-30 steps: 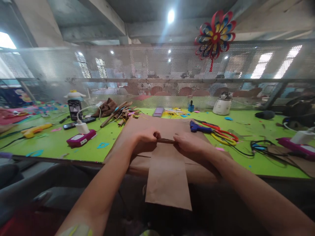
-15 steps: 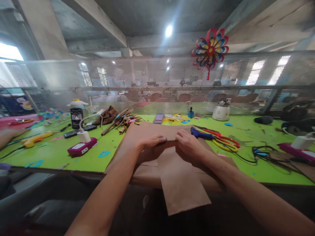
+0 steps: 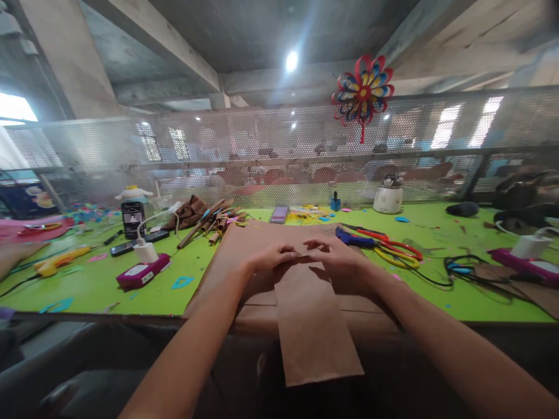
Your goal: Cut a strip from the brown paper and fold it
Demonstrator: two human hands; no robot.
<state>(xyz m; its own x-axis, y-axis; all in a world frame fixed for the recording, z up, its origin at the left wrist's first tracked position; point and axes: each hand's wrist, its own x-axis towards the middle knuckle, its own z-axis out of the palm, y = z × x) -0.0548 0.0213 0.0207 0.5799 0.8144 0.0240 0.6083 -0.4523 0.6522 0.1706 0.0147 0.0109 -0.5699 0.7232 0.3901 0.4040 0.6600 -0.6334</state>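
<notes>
A strip of brown kraft paper (image 3: 314, 326) hangs toward me over the table's front edge, its lower end in the air. At its far end my left hand (image 3: 269, 257) pinches the edge, which looks folded or rolled over. Close beside it, my right hand (image 3: 335, 255) grips the same far edge with curled fingers. Exactly how the edge is turned is hidden by my fingers. Both hands are above a larger brown paper sheet (image 3: 251, 237) lying on the green table (image 3: 209, 256).
Right of the sheet lie a blue-handled tool (image 3: 349, 237) and red-and-yellow-handled scissors or pliers (image 3: 395, 257). To the left are a purple power strip (image 3: 144, 273), a phone (image 3: 132, 218), a yellow glue gun (image 3: 63, 262) and rolled brown paper sticks (image 3: 209, 224). A white bottle (image 3: 388, 196) stands behind.
My fingers have shifted along the paper's far edge, with the right fingers lifting and opening slightly. The strip hangs a little straighter and further left as the whole view shifts.
</notes>
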